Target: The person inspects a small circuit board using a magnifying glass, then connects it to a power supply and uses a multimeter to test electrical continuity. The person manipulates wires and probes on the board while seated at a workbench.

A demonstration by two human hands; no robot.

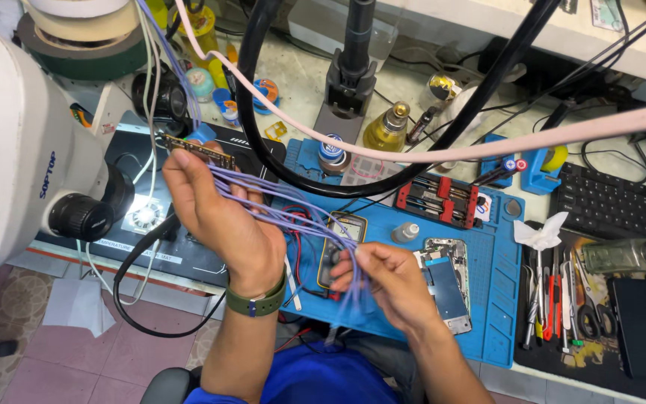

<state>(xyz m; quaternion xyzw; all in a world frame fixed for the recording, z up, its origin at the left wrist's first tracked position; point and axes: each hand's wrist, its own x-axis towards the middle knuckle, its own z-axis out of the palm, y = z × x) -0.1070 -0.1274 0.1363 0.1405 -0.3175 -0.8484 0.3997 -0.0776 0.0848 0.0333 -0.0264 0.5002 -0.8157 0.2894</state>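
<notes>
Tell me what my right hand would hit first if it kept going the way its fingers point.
The right hand points left along the bundle of thin lilac wires. Past the wires it pinches, it would probably meet the yellow-edged multimeter, then the left hand's wrist; depth is unclear.

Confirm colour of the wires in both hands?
Lilac wire bundle, held by left hand and right hand; head view.

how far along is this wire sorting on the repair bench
Done: an opened phone already lies on the blue mat, and a multimeter lies beside it. In hand: the left hand holds a small circuit board trailing purple wires, and the right hand pinches their loose ends. Left: the wires are bunched, none visibly connected to the phone.
</notes>
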